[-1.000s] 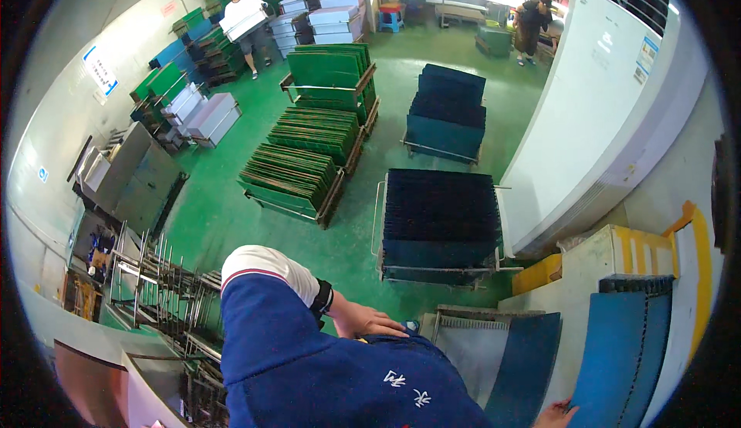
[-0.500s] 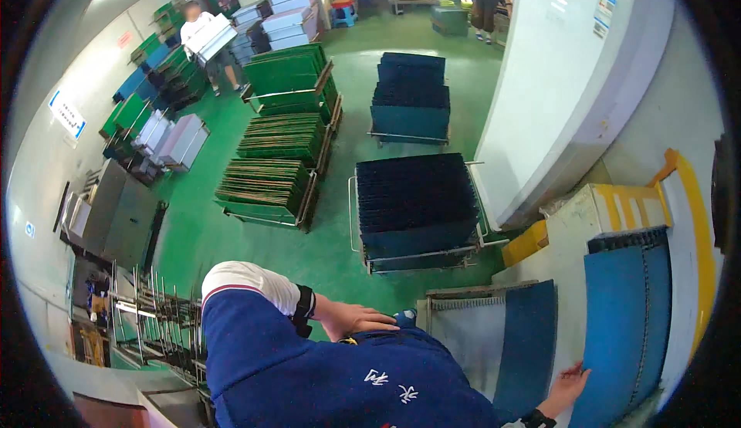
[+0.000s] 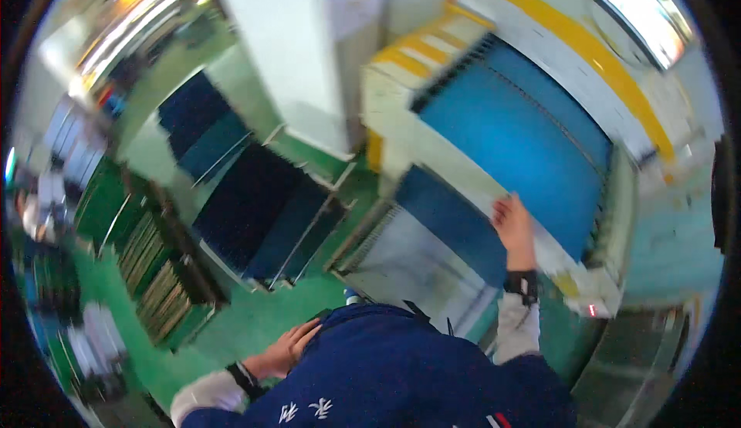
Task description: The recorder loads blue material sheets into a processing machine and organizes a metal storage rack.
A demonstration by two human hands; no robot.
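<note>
My right hand (image 3: 514,227) is held over the white front ledge of a machine. Its fingers curl in loosely and I see nothing in them, though motion blurs them. Just beyond them a large bright blue panel (image 3: 509,142) lies in the machine, dark toothed strips along its ends and a chain-like line across it. My left hand (image 3: 284,353) rests against the front of my blue top with its fingers stretched out. Below my right hand, a dark blue panel (image 3: 451,223) lies beside a pale, cloudy sheet (image 3: 417,262) in a lower frame.
Racks of dark blue panels (image 3: 262,204) stand on the green floor at the left, with racks of green panels (image 3: 158,274) farther left. A white cabinet (image 3: 289,50) rises behind. Yellow-striped machine housing (image 3: 421,50) borders the blue panel. A person (image 3: 35,216) is blurred at the far left.
My view has swung to the right, bringing the machine to the middle. My right hand has lifted from beside the blue panel's edge, its fingers curled. My left hand stays against my front.
</note>
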